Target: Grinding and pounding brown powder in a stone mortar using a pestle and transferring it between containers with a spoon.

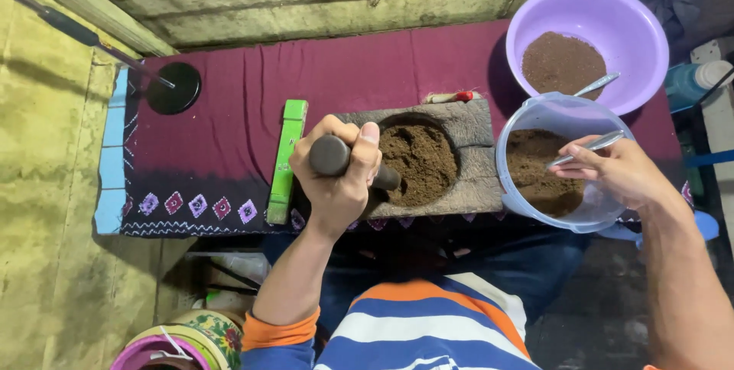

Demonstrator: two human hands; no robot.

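Your left hand (336,179) sits at the centre of the frame, fingers (359,157) clamped around a dark pestle (348,162) whose tip dips into the wooden mortar block (474,163), just right of centre. The hollow of that block holds brown ground powder (419,160). Your right hand (623,171), at the right of the frame, has its fingers pinched together on a metal spoon (587,148) over a clear plastic jug (514,179) that also holds brown powder. Touching the jug's upper edge, in the upper right, is one purple plastic bowl (638,41) with a darker brown powder and a second spoon (598,84) resting in it. That makes two spoons, and three vessels with powder.

One long green package (287,160) stands on edge just left of your left hand. All of this rests on a counter covered by a maroon patterned cloth (229,110). A round black base (173,89) on a rod sits on the cloth at upper left. A white-capped bottle (699,79) lies at the right edge.
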